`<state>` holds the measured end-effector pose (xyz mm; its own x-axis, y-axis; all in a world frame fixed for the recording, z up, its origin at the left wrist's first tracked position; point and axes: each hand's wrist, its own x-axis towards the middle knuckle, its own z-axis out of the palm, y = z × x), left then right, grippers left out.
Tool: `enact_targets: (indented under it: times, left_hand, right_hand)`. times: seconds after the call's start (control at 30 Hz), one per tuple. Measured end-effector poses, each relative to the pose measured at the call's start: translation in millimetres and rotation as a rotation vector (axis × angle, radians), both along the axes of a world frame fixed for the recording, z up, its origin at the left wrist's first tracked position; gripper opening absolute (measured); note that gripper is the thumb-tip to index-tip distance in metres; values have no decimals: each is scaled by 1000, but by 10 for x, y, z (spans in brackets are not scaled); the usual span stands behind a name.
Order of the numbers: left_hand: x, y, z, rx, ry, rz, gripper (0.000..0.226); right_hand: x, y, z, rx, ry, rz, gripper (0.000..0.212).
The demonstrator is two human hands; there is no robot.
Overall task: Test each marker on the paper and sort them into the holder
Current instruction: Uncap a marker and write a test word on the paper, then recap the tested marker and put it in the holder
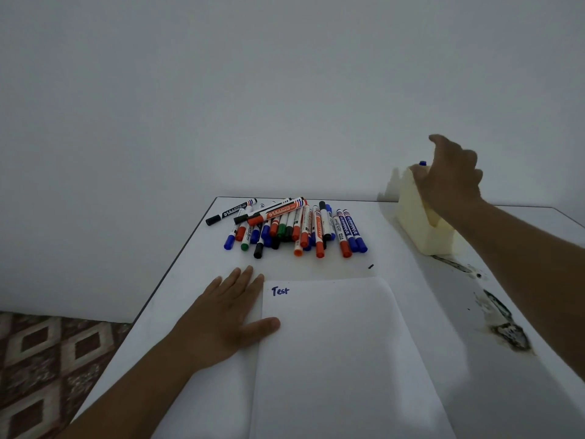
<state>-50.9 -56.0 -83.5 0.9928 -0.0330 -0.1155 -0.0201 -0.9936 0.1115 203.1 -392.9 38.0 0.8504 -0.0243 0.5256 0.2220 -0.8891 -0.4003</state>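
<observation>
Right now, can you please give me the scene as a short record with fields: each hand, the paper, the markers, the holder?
left hand: flat and open, resting at the left edge of the paper
right hand: at the top of the holder; its grip is hard to read
paper: white sheet, "Test" written in blue at its top left
marker pile: many capped markers heaped beyond the paper
holder: pale yellow, far right of the table
blue marker: its end shows above the holder
</observation>
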Motion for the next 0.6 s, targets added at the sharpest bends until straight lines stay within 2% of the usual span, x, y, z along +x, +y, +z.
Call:
enact_targets:
  times: [0.07, 0.1, 0.23, 0.4, 0.53, 0.6]
  left_hand:
    - [-7, -10, 8, 0, 1, 2, 98]
    - [-9, -15, 15, 0, 1, 4, 96]
    - [-10, -27, 21, 13, -9, 1, 95]
    - [-20, -40, 66, -3, -9, 0, 97]
    - [23, -41, 148, -97, 20, 43, 97]
    - [94, -24, 216, -205, -43, 118, 91]
  right_hand:
    - [-251, 166, -44, -36, -133, 135, 56]
    - [-380, 254, -90, -67, -114, 232, 56]
    - [-978, 620, -407, -239, 193, 522, 59]
    - [-1466, 913, -842, -432, 455, 562, 71]
    - [-1534, 955, -1059, -443, 522, 558, 74]
    - [-1551, 952, -1118, -432, 506, 544, 73]
